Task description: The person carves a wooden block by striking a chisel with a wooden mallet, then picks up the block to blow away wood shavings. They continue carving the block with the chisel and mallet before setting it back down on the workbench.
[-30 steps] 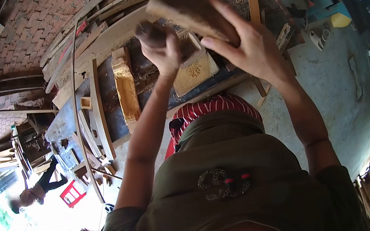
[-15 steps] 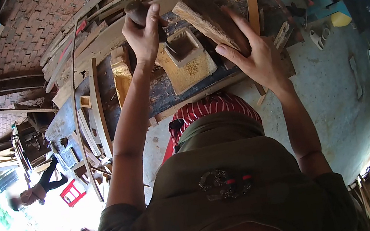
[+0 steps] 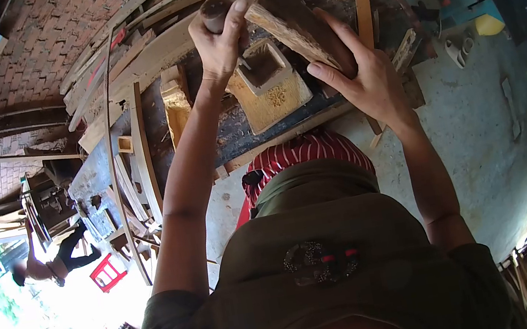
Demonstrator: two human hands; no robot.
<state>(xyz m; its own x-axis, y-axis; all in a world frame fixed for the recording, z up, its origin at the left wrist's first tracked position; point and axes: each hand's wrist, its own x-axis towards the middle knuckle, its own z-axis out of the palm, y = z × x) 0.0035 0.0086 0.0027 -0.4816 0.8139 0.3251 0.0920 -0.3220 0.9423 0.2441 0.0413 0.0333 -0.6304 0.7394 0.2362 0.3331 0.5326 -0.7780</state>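
your left hand [image 3: 217, 48] is clamped in a fist round the dark, round handle of a chisel [image 3: 214, 11]. the tool slants down toward the square hollow of the carved wooden block [image 3: 274, 94], though its tip is too small to make out. your right hand [image 3: 364, 83] is wrapped on the lower end of a rough wooden billet [image 3: 287, 19], fingers spread along its side. it holds the billet tilted just above and to the right of the carved wooden block. the hands are apart, one on each side of that block.

the billet looks stiff, dense and fairly heavy. its coarse split face should not slip, and i'd judge the low end the right place to hold it. the chisel handle looks smooth and round, so it wants a full closed grip near its top. the carved wooden block looks solid, but its thin hollow walls and relief flower could chip. the dark tabletop [image 3: 231, 135] lies under it, and a second pale carved length [image 3: 177, 113] sits just left of it.
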